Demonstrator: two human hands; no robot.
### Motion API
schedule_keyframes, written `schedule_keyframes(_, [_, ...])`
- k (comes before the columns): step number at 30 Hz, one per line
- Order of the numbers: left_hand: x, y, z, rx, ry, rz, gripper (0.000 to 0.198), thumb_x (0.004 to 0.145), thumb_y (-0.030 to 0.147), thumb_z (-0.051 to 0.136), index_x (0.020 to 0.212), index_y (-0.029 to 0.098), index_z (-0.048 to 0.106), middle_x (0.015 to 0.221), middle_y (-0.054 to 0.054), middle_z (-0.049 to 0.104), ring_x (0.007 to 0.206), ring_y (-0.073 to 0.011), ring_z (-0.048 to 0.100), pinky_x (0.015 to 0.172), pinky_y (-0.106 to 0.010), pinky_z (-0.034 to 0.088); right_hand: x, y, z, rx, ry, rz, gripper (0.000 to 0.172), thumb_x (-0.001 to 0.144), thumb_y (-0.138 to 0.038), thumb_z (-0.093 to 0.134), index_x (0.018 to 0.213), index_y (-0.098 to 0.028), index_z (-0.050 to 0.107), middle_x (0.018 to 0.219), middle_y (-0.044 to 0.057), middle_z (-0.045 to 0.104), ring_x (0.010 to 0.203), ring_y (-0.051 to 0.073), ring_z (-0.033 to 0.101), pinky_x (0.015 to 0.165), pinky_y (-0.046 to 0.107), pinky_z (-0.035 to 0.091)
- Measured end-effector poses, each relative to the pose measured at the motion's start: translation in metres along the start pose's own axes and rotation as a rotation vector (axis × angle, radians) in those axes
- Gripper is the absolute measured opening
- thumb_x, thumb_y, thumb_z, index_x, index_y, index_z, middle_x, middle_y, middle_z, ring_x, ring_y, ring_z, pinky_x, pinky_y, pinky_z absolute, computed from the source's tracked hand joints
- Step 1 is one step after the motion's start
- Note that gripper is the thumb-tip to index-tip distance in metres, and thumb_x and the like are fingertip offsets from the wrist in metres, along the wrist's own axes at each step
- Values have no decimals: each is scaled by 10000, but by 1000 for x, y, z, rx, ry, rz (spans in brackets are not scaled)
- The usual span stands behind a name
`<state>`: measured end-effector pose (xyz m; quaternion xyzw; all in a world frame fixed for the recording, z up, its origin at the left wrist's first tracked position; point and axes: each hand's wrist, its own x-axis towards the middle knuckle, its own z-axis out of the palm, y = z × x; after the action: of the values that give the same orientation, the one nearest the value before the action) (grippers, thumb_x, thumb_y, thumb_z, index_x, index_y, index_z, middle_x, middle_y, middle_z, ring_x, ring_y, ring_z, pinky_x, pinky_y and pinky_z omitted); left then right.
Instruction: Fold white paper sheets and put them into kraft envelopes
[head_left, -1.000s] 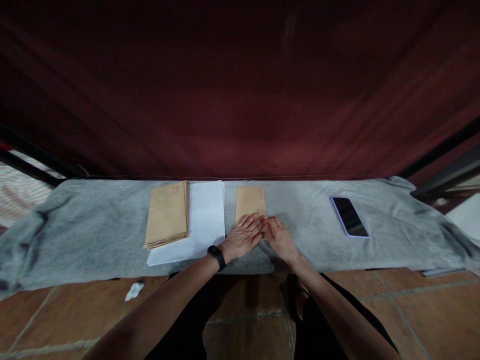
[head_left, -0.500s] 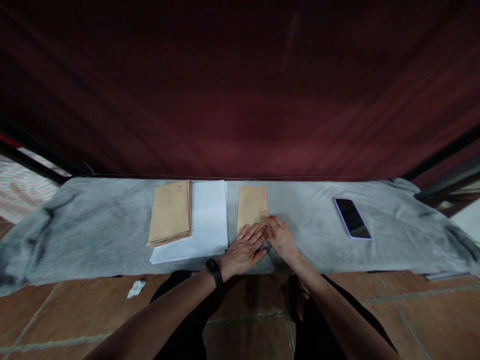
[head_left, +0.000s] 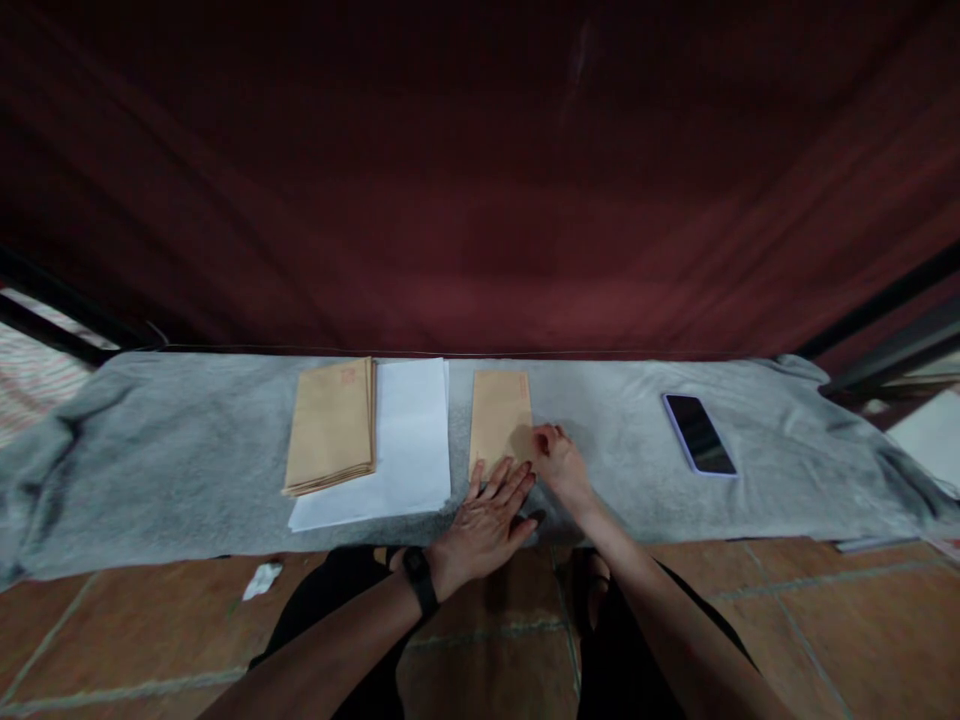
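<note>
A single brown envelope [head_left: 499, 420] lies flat on the grey cloth [head_left: 187, 460] in the middle. My left hand [head_left: 487, 520] is flat with fingers spread, its fingertips at the envelope's near edge, a black band on the wrist. My right hand [head_left: 559, 462] is at the envelope's near right edge, fingers curled in a pinch on that edge. A stack of brown envelopes [head_left: 330, 425] rests to the left, beside and partly over a pile of white paper sheets [head_left: 409, 440].
A dark phone [head_left: 699, 434] lies face up on the cloth to the right. A dark red curtain [head_left: 480, 200] hangs behind the cloth. Brown floor tiles [head_left: 825, 630] are in front, with a small white scrap [head_left: 262, 580] at the left.
My left hand has slid back toward me, off most of the single envelope. My right hand has stayed at the envelope's right edge and closed its fingers on it.
</note>
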<state>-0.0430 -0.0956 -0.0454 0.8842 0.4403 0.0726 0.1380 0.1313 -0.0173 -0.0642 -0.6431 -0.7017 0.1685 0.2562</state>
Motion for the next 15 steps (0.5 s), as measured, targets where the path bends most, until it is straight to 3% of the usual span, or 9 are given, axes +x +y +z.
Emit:
schedule_keyframes(3, [-1,0,5,13,21,6,608,1025,541,268,1543,227,318,1624,-48,313,1534,-250,144,1250,-515,53,1,-10,-1,71,-14,-212,331,982,-228,420,1204,-198,663,1223,104,675,1154,217,617,1009,373,490])
schedule_keyframes(6, [-1,-1,9,23,25,2,613,1011,547,314,1500,184,394,1565,-98,418,1508,-263,238,1247,-499,110,-2,-19,1,89,-234,-509,381,1028,-296,394,1350,-260,594,1432,39,578,1361,176,480,1165,399,369])
schedule_keyframes(8, [-2,-1,10,15,23,3,603,1006,546,332,1486,190,411,1532,-102,465,1487,-261,292,1242,-495,142,-5,-22,4,25,-362,-605,414,1049,-353,365,1424,-286,527,1517,12,494,1435,164,389,1215,422,294])
schedule_keyframes(11, [-2,-2,9,5,24,14,618,998,558,345,1492,191,397,1540,-104,453,1485,-263,295,1238,-488,154,-2,-21,8,-71,-394,-573,477,1064,-409,299,1498,-262,430,1591,20,375,1491,163,284,1247,426,217])
schedule_keyframes(15, [0,-5,7,10,5,31,667,993,591,323,1513,178,369,1576,-115,397,1501,-265,260,1244,-472,128,15,-16,14,-135,-350,-480,511,1066,-425,250,1531,-254,372,1623,26,293,1507,169,240,1251,415,194])
